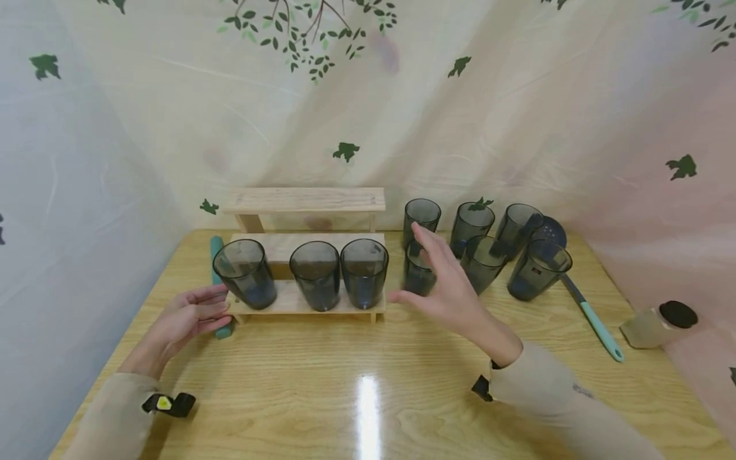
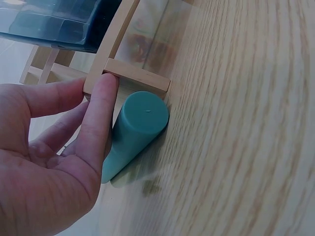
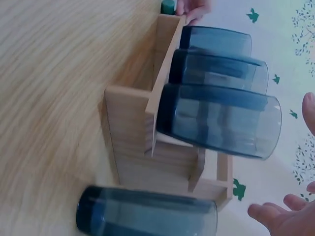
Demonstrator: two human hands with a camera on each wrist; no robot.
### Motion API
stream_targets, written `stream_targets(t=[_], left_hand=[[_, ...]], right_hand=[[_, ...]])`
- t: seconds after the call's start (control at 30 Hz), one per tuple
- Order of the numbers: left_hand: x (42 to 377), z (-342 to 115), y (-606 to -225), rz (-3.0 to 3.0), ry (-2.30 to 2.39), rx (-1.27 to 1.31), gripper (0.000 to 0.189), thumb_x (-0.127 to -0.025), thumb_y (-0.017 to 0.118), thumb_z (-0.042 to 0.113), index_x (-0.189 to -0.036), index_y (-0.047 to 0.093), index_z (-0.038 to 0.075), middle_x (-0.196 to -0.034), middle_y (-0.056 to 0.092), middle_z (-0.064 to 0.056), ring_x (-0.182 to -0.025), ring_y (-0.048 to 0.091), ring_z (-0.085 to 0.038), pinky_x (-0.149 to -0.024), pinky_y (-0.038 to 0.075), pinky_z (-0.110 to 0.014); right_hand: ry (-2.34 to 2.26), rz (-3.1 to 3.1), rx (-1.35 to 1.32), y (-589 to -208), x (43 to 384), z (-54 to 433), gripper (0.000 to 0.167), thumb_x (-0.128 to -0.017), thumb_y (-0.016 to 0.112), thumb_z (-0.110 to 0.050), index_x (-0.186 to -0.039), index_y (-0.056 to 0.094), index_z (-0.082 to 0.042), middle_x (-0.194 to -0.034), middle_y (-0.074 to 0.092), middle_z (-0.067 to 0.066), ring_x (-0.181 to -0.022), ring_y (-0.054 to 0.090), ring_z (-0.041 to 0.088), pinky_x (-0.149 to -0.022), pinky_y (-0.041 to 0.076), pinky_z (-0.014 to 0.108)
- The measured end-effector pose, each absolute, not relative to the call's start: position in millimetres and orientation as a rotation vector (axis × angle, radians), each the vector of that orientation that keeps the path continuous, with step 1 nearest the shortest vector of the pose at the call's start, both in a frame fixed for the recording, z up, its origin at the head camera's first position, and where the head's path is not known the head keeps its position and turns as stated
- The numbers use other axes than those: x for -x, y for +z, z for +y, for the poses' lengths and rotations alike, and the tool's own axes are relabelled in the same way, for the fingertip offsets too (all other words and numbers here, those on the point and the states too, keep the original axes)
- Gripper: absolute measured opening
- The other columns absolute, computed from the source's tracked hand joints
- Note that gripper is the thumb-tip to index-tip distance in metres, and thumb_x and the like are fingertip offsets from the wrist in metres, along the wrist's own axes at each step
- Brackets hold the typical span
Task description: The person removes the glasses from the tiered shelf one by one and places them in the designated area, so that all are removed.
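My left hand (image 1: 186, 316) pinches the rack (image 1: 305, 200) at its near left corner; my right hand (image 1: 451, 295), fingers spread, hangs beside a glass (image 1: 416, 276).

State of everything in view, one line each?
Rack, standing on table
Rack glasses, three, upright on lowest board
Table glasses, six, upright
Rod, lying beside rack's left end
Skimmer, on table, head partly behind glasses
Jar, lid on
Left hand, holding rack's left end
Right hand, open, empty
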State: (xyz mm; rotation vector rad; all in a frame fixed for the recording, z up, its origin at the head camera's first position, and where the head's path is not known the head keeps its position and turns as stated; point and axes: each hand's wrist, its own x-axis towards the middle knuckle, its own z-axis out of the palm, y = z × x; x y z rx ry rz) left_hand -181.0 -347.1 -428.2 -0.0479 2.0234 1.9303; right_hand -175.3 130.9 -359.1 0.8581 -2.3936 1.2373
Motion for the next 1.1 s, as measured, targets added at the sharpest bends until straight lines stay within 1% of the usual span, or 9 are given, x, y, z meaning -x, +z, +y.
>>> stream_targets(t=[0.13,0.27,0.37,0.5,0.73,0.97,1.1], left_hand=[[180.7,-347.6,-429.0,2.022,1.935,0.047,0.071,-0.105,0.054,0.005,-0.157,0.010,-0.012,-0.157,0.013,-0.038,-0.102,0.067,-0.008,-0.094,0.058,-0.032],[180.8,-347.0,-429.2,2.016,1.945,0.052,0.070,-0.104,0.054,0.004,-0.157,0.011,-0.012,-0.157,0.014,-0.037,-0.102,0.067,-0.009,-0.093,0.058,-0.032],[181.3,-346.0,-428.9,2.012,1.951,0.054,0.071,-0.104,0.055,0.004,-0.157,0.011,-0.012,-0.156,0.014,-0.037,-0.102,0.067,-0.009,-0.093,0.059,-0.032],[181.3,-345.8,-428.4,2.012,1.950,0.047,0.071,-0.104,0.055,0.004,-0.157,0.011,-0.013,-0.157,0.013,-0.038,-0.102,0.067,-0.009,-0.092,0.059,-0.032],[180.6,-346.0,-427.3,2.012,1.939,0.063,0.071,-0.105,0.055,0.006,-0.158,0.011,-0.011,-0.157,0.014,-0.036,-0.102,0.066,-0.007,-0.094,0.058,-0.031],[181.2,-345.5,-426.1,2.015,1.937,0.056,0.070,-0.105,0.054,0.006,-0.157,0.011,-0.011,-0.157,0.014,-0.037,-0.102,0.066,-0.007,-0.093,0.058,-0.031],[181.7,-346.1,-427.3,2.018,1.931,0.065,0.070,-0.105,0.055,0.006,-0.158,0.011,-0.011,-0.158,0.014,-0.036,-0.102,0.066,-0.007,-0.093,0.058,-0.031]], right_hand=[[1.555,-2.424,-0.864,-362.2,177.2,120.3,0.113,-0.080,0.089,-0.019,-0.164,0.015,-0.031,-0.164,0.023,-0.002,-0.147,0.032,0.029,-0.114,0.042,0.048],[1.737,-2.457,-0.818,-368.5,181.7,112.3,0.111,-0.082,0.088,-0.025,-0.163,0.013,-0.037,-0.163,0.024,-0.006,-0.146,0.034,0.025,-0.114,0.043,0.045],[1.804,-2.488,-0.779,-373.2,185.6,106.1,0.111,-0.081,0.088,-0.029,-0.162,0.013,-0.039,-0.163,0.026,-0.005,-0.145,0.036,0.024,-0.113,0.044,0.043],[1.786,-2.535,-0.731,-379.7,190.5,98.6,0.111,-0.079,0.090,-0.032,-0.162,0.015,-0.038,-0.163,0.026,-0.002,-0.143,0.037,0.025,-0.111,0.047,0.044],[1.747,-2.567,-0.683,-385.9,195.5,91.5,0.107,-0.080,0.089,-0.036,-0.162,0.021,-0.035,-0.163,0.027,-0.005,-0.141,0.039,0.028,-0.103,0.053,0.047],[1.765,-2.572,-0.659,-386.7,197.4,88.9,0.100,-0.081,0.087,-0.037,-0.161,0.026,-0.035,-0.153,0.044,-0.004,-0.131,0.049,0.026,-0.102,0.054,0.046],[1.779,-2.570,-0.645,-387.3,198.4,88.2,0.099,-0.081,0.088,-0.033,-0.160,0.029,-0.035,-0.151,0.046,-0.002,-0.129,0.051,0.028,-0.101,0.055,0.047]])
